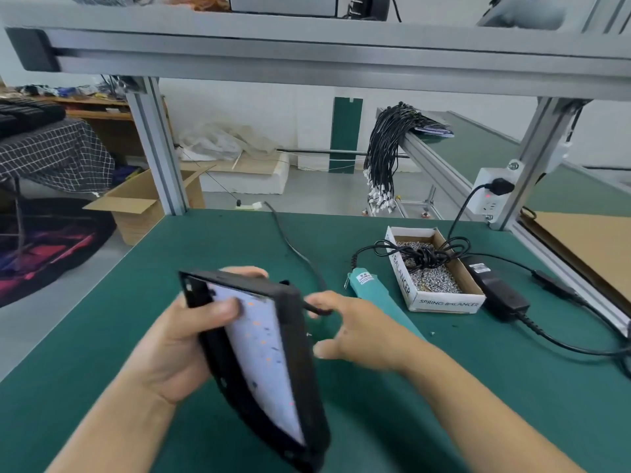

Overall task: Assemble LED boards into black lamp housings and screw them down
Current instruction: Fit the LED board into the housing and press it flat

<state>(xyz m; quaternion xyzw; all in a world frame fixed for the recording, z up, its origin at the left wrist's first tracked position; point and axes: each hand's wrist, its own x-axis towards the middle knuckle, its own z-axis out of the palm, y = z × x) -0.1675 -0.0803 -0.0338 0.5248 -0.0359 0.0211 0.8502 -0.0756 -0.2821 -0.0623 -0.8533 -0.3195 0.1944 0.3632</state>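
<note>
- The left hand (177,339) has its grip clamped on a black lamp housing (293,339), thumb on the white LED board (263,356) seated inside it, held tilted above the green bench (478,387).
- The right hand (355,329) pinches the housing's black cable (316,307) at the far corner (the motion blurs its fingers).
- A teal screwdriver (372,288) lies just beside a cardboard box of screws (440,302).

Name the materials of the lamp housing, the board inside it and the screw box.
Lamp housing: matte black, likely molded plastic or coated metal; blur leaves it open. LED board: flat white panel with small orange dots, probably a coated circuit board. Screw box: printed white cardboard, brown inside.
</note>
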